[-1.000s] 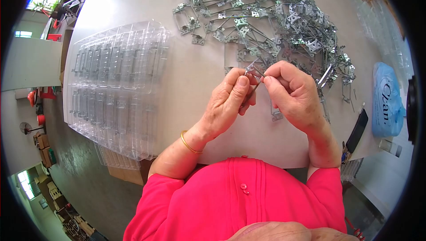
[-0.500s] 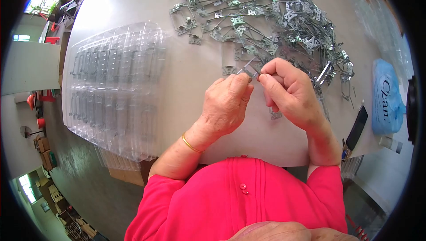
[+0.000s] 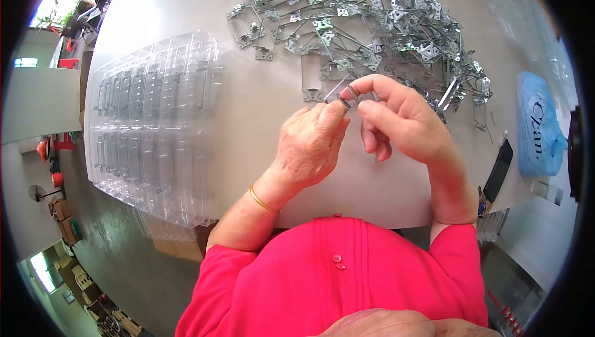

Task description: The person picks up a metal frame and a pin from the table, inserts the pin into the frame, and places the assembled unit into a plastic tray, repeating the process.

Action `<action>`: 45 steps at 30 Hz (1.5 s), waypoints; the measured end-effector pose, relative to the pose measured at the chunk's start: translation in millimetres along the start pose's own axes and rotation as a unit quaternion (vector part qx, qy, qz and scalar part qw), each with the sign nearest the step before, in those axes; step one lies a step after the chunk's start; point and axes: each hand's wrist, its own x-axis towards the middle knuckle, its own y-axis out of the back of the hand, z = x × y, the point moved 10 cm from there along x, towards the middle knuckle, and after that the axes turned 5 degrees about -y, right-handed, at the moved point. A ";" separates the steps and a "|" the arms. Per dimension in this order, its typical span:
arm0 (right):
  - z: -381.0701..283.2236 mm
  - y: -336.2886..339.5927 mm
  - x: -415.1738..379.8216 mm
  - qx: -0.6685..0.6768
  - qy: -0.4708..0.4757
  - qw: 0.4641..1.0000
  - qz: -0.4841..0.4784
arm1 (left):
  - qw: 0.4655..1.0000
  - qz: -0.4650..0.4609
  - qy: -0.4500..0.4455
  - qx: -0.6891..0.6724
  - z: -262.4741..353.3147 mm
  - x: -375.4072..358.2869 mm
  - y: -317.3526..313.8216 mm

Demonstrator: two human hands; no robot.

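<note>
My left hand [image 3: 310, 143] is closed, its thumb and index finger pinching a small metal wire bracket [image 3: 336, 89] above the table. Thin rods of the bracket stick up past the fingertips, and its lower part is hidden in the hand. My right hand [image 3: 404, 115] is at the other side of the same bracket, index finger bent over it and thumb close below, other fingers curled. Just beyond the hands spreads a heap of similar metal brackets [image 3: 396, 24], plates joined by thin rods. A single bracket [image 3: 313, 94] lies at the near edge of the heap.
Clear plastic blister trays [image 3: 152, 129] with rows of brackets lie on the left of the table [image 3: 260, 101]. To the right are a blue plastic bag [image 3: 538, 129], a dark phone-like slab [image 3: 499, 169] and clear plastic sheeting. A cardboard box [image 3: 180, 247] stands below the table edge.
My right index finger has lifted and reached further left over the bracket, opening a gap from the thumb. My left hand still pinches it. The whole view has shifted slightly.
</note>
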 end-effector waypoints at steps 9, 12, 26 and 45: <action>7.4 9.3 4.4 -0.033 -0.039 0.998 -0.028 | 0.999 -0.039 -0.012 -0.027 5.7 0.1 -6.4; 3.8 16.5 8.0 -0.034 0.012 0.999 0.005 | 0.998 -0.048 -0.020 -0.021 7.1 0.0 -7.9; -11.5 54.4 6.3 0.154 0.146 0.967 0.138 | 0.880 -0.046 0.265 -0.391 -29.7 -19.0 -22.5; 2.9 1.5 1.3 0.087 -0.011 0.996 -0.005 | 0.845 0.044 0.291 -0.447 -42.1 -17.3 -11.4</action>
